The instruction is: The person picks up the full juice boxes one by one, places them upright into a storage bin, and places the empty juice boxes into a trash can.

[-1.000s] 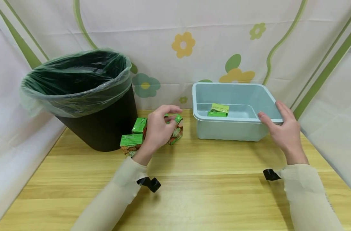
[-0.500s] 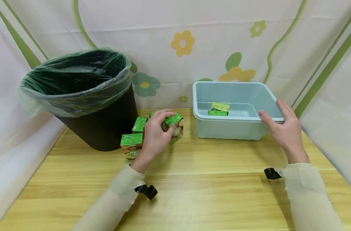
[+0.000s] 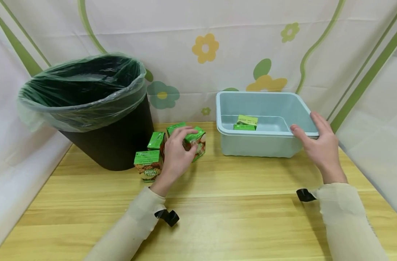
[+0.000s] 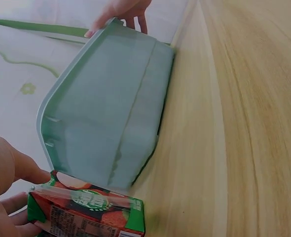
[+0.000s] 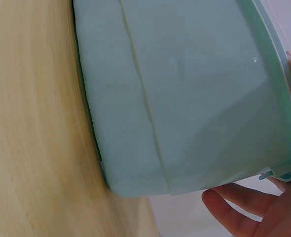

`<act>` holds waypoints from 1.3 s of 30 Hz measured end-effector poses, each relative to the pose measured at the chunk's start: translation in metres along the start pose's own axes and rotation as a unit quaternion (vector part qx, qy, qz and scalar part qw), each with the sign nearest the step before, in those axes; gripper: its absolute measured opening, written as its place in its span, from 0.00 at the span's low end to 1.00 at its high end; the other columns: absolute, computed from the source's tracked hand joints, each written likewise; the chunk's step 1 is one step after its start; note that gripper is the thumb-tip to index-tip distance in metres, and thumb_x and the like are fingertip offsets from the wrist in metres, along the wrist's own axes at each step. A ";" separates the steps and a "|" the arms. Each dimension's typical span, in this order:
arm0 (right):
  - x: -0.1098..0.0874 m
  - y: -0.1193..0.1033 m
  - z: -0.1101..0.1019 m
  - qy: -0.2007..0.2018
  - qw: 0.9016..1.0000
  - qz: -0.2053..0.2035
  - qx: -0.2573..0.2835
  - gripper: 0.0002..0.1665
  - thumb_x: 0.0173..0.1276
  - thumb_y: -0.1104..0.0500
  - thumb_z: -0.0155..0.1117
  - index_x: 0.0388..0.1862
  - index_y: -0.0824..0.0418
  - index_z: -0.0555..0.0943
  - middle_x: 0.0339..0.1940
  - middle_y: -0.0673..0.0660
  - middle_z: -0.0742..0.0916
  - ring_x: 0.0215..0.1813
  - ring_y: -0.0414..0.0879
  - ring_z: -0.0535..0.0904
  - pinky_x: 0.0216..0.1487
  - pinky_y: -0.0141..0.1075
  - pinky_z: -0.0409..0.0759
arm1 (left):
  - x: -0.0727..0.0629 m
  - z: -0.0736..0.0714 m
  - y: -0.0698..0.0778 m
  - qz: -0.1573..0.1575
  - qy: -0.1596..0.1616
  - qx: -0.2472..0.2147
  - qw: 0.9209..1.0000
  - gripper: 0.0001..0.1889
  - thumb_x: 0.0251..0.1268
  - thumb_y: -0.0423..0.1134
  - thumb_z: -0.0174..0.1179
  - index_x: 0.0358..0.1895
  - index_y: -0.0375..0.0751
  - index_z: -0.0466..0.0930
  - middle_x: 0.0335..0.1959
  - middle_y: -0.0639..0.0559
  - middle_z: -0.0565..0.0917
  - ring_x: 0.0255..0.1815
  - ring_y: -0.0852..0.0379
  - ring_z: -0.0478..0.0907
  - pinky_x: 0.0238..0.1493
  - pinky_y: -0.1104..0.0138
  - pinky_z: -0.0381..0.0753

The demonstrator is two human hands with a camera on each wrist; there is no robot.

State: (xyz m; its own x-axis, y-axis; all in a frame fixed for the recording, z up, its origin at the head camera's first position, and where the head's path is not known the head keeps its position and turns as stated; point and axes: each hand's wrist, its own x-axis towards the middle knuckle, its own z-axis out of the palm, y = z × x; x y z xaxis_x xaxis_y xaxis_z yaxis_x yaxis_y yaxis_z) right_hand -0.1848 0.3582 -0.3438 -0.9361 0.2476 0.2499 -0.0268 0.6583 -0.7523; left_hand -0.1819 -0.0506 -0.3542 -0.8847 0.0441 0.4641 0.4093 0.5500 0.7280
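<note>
Simultaneously, the left hand [image 3: 178, 152] pinched a small green-and-red cardboard carton [image 4: 93, 207] left of a pale-blue rectangular plastic bin [image 3: 260, 146]; the right hand [image 3: 325, 152] gripped the bin's near right corner.

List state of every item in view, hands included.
Left hand: fingers curled at a carton, gripping it.
Gripped carton: green and red; whether lifted, can't tell.
Other green-topped cartons: standing on the table, beside the bin.
Right hand: holds the tub's rim.
Tub: upright, open-topped.
Green packaging in tub: lying on the floor inside; count unclear.
Bin: upright, open; contents unclear.
Liner: folded over bin rim.
</note>
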 end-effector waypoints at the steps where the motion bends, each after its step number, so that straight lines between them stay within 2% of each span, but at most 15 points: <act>1: 0.000 0.000 0.000 0.000 1.000 0.000 0.000 0.53 0.76 0.34 0.62 0.90 0.49 0.52 0.91 0.52 0.53 0.91 0.59 0.45 0.88 0.63 0.44 | 0.000 0.001 0.000 -0.003 -0.002 0.000 1.000 0.17 0.66 0.26 0.68 0.57 0.40 0.87 0.68 0.42 0.81 0.74 0.40 0.75 0.72 0.44 0.77; 11: 0.002 -0.001 0.001 -0.002 1.000 -0.001 0.000 0.53 0.75 0.34 0.62 0.90 0.49 0.52 0.91 0.52 0.53 0.91 0.59 0.45 0.88 0.63 0.44 | -0.003 0.006 -0.007 -0.027 -0.008 -0.004 1.000 0.20 0.65 0.27 0.71 0.59 0.42 0.86 0.70 0.44 0.78 0.76 0.40 0.73 0.74 0.43 0.75; 22: 0.003 -0.004 0.005 0.000 1.000 -0.003 0.008 0.53 0.75 0.34 0.63 0.89 0.50 0.53 0.91 0.52 0.54 0.91 0.58 0.46 0.88 0.61 0.45 | -0.004 0.008 -0.013 -0.028 0.005 0.008 1.000 0.17 0.68 0.29 0.70 0.58 0.44 0.88 0.70 0.42 0.80 0.73 0.40 0.76 0.74 0.42 0.74; 26: 0.002 -0.001 0.002 0.010 1.000 0.004 0.008 0.53 0.75 0.35 0.64 0.89 0.49 0.53 0.91 0.52 0.55 0.91 0.57 0.47 0.89 0.59 0.46 | -0.002 0.012 -0.011 -0.027 0.002 0.023 0.999 0.17 0.68 0.31 0.71 0.58 0.47 0.88 0.70 0.45 0.80 0.67 0.42 0.81 0.64 0.46 0.82; 28: 0.001 0.000 0.000 0.012 1.000 0.008 0.006 0.53 0.75 0.35 0.63 0.90 0.48 0.53 0.91 0.51 0.54 0.91 0.57 0.46 0.89 0.58 0.45 | -0.001 0.014 -0.009 -0.027 0.002 0.033 0.999 0.17 0.69 0.32 0.71 0.58 0.49 0.88 0.69 0.47 0.81 0.57 0.42 0.85 0.52 0.50 0.85; 31: 0.001 0.002 -0.001 0.010 1.000 0.011 0.004 0.53 0.75 0.35 0.63 0.90 0.48 0.52 0.91 0.51 0.54 0.91 0.57 0.46 0.89 0.58 0.45 | -0.001 0.015 -0.008 -0.026 0.004 0.047 0.999 0.17 0.69 0.34 0.72 0.59 0.50 0.88 0.68 0.48 0.82 0.47 0.44 0.86 0.41 0.53 0.83; 33: 0.001 0.003 -0.001 0.008 1.000 0.011 0.005 0.53 0.75 0.35 0.63 0.90 0.48 0.52 0.91 0.51 0.54 0.91 0.57 0.45 0.89 0.57 0.44 | -0.001 0.015 -0.007 -0.027 0.007 0.051 0.998 0.17 0.68 0.34 0.72 0.59 0.51 0.88 0.67 0.48 0.83 0.45 0.44 0.86 0.41 0.53 0.84; 35: 0.001 0.003 -0.001 0.006 1.000 0.010 0.006 0.53 0.75 0.36 0.63 0.90 0.48 0.52 0.91 0.51 0.53 0.91 0.57 0.45 0.90 0.57 0.44 | -0.001 0.014 -0.007 -0.029 0.011 0.054 0.998 0.18 0.67 0.35 0.73 0.58 0.51 0.89 0.67 0.48 0.83 0.52 0.44 0.86 0.47 0.52 0.86; 39: 0.002 0.002 0.000 0.002 1.000 0.008 0.007 0.52 0.76 0.36 0.63 0.90 0.49 0.52 0.91 0.51 0.53 0.91 0.57 0.45 0.90 0.56 0.43 | -0.002 0.012 -0.008 -0.032 0.023 0.052 0.998 0.18 0.65 0.35 0.75 0.57 0.52 0.89 0.65 0.48 0.84 0.56 0.43 0.86 0.53 0.48 0.86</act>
State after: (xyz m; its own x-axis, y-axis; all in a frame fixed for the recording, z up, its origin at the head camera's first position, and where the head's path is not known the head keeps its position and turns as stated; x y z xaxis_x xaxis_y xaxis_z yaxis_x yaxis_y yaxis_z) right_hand -0.1867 0.3594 -0.3449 -0.9348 0.2606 0.2412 -0.0177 0.6443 -0.7646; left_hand -0.1862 -0.0450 -0.3665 -0.8958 -0.0312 0.4434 0.3252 0.6340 0.7017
